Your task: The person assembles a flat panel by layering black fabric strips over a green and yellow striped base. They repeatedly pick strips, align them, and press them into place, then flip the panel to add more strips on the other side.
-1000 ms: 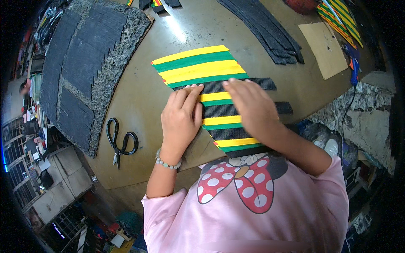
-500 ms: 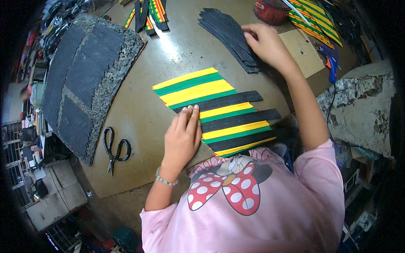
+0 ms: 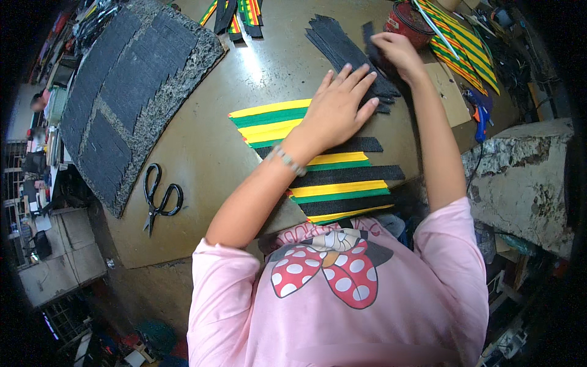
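Observation:
My left hand (image 3: 340,111) is stretched over the near end of a pile of flat black strips (image 3: 335,44), its fingers apart and its tips at the strips. On the pile's right side my right hand (image 3: 398,54) is closed on a black strip (image 3: 369,38), which is smeared by motion. Under my left forearm lie yellow and green striped bands (image 3: 269,129), side by side on the table. Black woven strips (image 3: 354,177) alternate with them toward my body, and their right ends stick out past the bands. My forearm covers part of this layout.
Black-handled scissors (image 3: 160,199) rest at the left, near a rough board (image 3: 142,116) bearing black strips. Striped strips (image 3: 249,13) lie at the far edge. On the right are a red tin (image 3: 408,24), more striped bands (image 3: 468,46), cardboard (image 3: 449,95) and a blue glue gun (image 3: 481,119).
My left hand has left the striped bands and moved up and right to the black pile. My right hand now has a strip apart from the pile. The whole view has shifted slightly.

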The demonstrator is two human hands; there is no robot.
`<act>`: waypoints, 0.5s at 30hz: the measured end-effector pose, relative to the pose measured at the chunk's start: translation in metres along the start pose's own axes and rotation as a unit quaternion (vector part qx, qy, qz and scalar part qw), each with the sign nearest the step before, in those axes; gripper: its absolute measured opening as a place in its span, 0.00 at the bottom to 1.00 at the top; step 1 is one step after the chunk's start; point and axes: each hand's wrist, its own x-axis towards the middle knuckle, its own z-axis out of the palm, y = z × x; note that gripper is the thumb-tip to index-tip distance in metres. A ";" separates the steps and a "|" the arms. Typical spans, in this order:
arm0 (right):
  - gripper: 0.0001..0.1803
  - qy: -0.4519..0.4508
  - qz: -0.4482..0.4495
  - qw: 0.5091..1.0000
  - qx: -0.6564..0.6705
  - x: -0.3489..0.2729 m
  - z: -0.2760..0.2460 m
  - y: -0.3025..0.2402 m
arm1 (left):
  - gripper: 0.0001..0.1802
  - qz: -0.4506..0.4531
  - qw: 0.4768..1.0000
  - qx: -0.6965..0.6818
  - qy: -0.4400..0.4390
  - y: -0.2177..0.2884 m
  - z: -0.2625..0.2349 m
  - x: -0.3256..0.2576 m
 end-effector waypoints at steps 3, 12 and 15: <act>0.14 0.082 0.012 0.949 0.303 -0.042 -0.051 -0.019 | 0.27 -0.020 0.997 0.032 -0.072 -0.016 0.022 0.007; 0.14 -0.039 0.023 0.998 0.034 -0.167 -0.034 -0.145 | 0.23 -0.237 0.864 -0.444 -0.002 -0.020 -0.079 -0.003; 0.15 -0.261 0.069 0.961 0.066 -0.153 0.020 -0.160 | 0.21 -0.319 0.842 -0.429 -0.066 -0.011 -0.128 -0.040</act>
